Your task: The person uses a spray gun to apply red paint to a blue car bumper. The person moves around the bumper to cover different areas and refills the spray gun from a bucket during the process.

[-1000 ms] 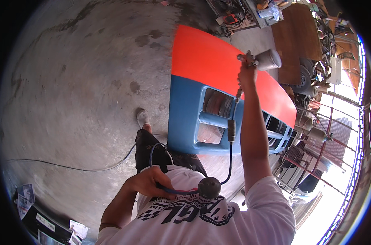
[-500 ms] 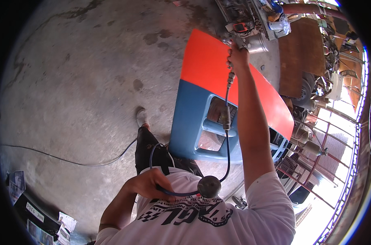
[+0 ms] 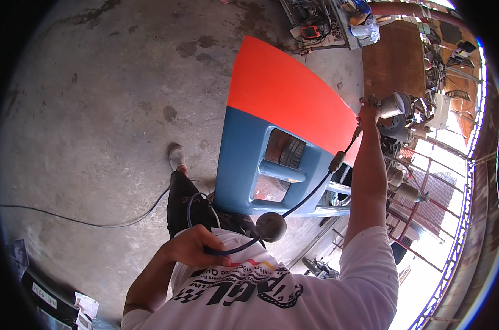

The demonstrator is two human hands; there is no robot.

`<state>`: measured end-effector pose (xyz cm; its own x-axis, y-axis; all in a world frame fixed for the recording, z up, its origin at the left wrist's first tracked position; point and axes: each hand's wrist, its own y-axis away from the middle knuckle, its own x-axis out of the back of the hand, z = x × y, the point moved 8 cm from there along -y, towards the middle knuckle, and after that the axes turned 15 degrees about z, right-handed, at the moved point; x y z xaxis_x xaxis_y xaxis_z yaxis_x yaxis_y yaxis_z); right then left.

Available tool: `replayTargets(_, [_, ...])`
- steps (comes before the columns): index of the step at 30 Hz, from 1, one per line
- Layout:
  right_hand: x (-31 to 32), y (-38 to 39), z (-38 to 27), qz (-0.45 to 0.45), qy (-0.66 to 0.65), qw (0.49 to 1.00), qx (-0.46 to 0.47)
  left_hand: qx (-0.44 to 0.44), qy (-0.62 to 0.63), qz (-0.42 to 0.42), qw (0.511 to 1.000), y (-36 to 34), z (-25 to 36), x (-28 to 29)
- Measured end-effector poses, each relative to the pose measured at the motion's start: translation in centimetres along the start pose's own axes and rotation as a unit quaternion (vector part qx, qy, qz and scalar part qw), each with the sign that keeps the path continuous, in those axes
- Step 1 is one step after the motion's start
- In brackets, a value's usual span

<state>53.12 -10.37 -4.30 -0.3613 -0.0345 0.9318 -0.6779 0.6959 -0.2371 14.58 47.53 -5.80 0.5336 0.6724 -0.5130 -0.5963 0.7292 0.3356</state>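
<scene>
My right hand (image 3: 369, 115) grips a spray gun with a silver cup (image 3: 391, 105), held out at the right edge of the large panel, which is painted orange (image 3: 280, 88) on its far part and grey-blue (image 3: 239, 170) nearer me, with cut openings. A dark air hose (image 3: 309, 194) with a metal fitting (image 3: 337, 161) runs from the gun past a round dark part (image 3: 271, 226) to my left hand (image 3: 201, 245), whose fingers curl round the hose at my shirt front.
A cluttered bench (image 3: 329, 30), a brown board (image 3: 393, 58) and a wheel (image 3: 398, 124) are at the upper right. Gas cylinders (image 3: 406, 192) and red metal framing (image 3: 422, 220) stand right. A hose lies across the concrete floor (image 3: 84, 132). A black bumper (image 3: 57, 312) lies lower left.
My right hand and spray gun swung up and forward over the orange area, then moved right and lower to the panel's right edge. My left hand still holds the hose.
</scene>
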Motion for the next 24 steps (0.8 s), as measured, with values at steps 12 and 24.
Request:
replayTargets(12, [-7.9,9.6,-13.6,-0.183,-0.2,0.961,0.057,-0.017,0.023,0.023,0.999,1.4,-0.8,-1.2])
replayTargets(24, [-11.3,24.6,-29.1,-0.247,-0.292,0.921,0.072,-0.029,0.076,0.036,0.996,3.6,-1.8,-2.8])
